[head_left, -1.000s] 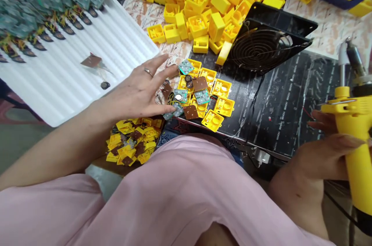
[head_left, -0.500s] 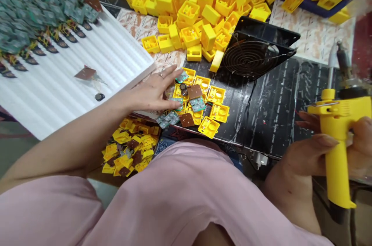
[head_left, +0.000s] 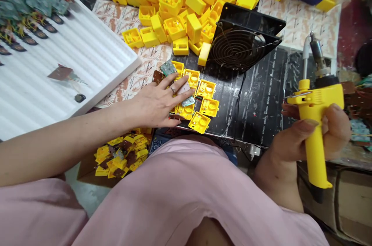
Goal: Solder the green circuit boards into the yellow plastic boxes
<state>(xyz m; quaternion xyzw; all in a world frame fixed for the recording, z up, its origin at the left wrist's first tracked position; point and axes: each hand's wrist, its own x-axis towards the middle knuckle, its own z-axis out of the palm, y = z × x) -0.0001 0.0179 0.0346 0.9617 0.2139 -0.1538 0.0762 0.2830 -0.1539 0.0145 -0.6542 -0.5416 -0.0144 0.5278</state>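
Observation:
My left hand [head_left: 158,100] lies spread, palm down, over a cluster of small circuit boards and open yellow plastic cases [head_left: 206,89] at the table's front edge. A green-grey circuit board [head_left: 167,68] shows beyond its fingers, and another circuit board [head_left: 188,101] sits by the fingertips. What lies under the palm is hidden. On the right, my right hand [head_left: 314,133] is wrapped around the handle of a yellow soldering gun [head_left: 316,137], held up with its metal tip pointing away from me.
A black fan [head_left: 241,44] stands behind the cases, its cord crossing the black table [head_left: 255,94]. Yellow housings [head_left: 174,5] are heaped at the back. At left, a white foam sheet [head_left: 99,52] carries wired boards. Below my left arm is a box of yellow parts [head_left: 123,156].
My left hand has moved over the boards, covering more of them, with some boards shifted beneath it. The soldering gun stays in my right hand. The whole view has shifted slightly.

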